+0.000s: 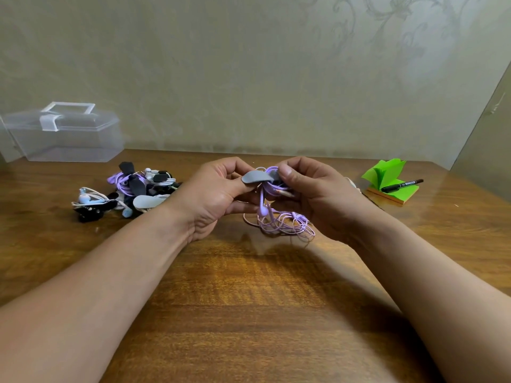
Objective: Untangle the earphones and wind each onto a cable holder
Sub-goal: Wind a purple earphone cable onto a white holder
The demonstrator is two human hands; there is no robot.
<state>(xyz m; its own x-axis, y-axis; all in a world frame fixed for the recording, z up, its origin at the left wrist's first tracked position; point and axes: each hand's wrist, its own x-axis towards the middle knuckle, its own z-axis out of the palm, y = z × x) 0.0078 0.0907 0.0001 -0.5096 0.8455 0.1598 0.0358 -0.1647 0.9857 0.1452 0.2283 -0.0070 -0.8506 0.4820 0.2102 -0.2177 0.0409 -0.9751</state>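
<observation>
Purple earphones (279, 221) sit right between the two hands, raised just over the surface (249, 299). Some cable is looped on a grey holder (255, 176), and the rest dangles in a loose tangle onto the wood below. The left hand (218, 194) grips the holder's near end, thumb on top. The right hand (318, 194) pinches the far end where the cable wraps. Off to the left lies a pile (132, 189) of more earphones and holders.
</observation>
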